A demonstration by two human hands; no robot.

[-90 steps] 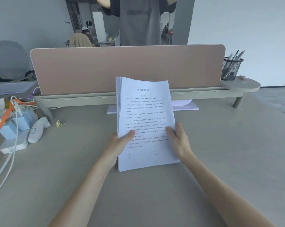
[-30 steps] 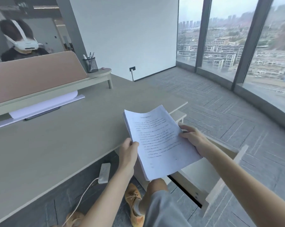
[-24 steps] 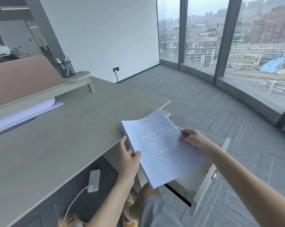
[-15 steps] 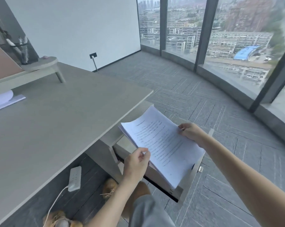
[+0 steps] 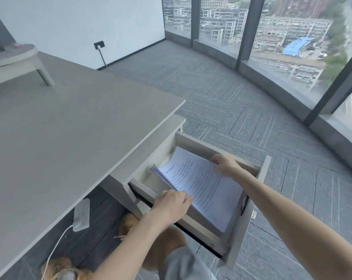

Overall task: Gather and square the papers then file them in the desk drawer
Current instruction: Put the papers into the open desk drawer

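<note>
Thick white printed paper stack [image 5: 201, 188] tilted inside the open pale wooden desk drawer [image 5: 262, 178]. Left hand [image 5: 171, 205] pinches near long edge, right hand [image 5: 224, 165] grips far one. Floppy, sheets slide; likely best supported along both edges.

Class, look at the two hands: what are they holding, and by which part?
Both hold the paper stack over the open drawer: left hand at its near long edge, right hand at the far one.

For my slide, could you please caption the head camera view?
Both hands, left hand and right hand, lower a stack of papers into the open desk drawer.
</note>
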